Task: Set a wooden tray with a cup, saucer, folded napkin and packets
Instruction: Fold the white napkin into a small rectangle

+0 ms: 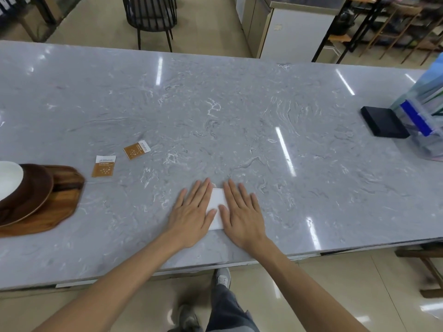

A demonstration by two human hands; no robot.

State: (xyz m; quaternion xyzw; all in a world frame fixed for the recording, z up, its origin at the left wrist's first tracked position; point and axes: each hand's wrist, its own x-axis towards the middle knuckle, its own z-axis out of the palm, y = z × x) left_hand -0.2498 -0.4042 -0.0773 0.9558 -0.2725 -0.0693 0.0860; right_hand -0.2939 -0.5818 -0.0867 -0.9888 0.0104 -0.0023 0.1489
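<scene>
A white folded napkin (218, 207) lies on the grey marble table near its front edge. My left hand (194, 212) and my right hand (242, 212) both press flat on it, fingers spread, covering its two sides. Two brown-and-white packets (103, 166) (136, 150) lie on the table to the left. At the far left sits the wooden tray (55, 209) with a dark brown saucer (28, 195) on it. A white cup (8, 178) rests on the saucer, cut off by the frame's edge.
A black flat box (384, 124) and a clear plastic holder with blue items (424, 111) stand at the right end of the table. A black chair (151, 17) and shelving stand beyond the far edge.
</scene>
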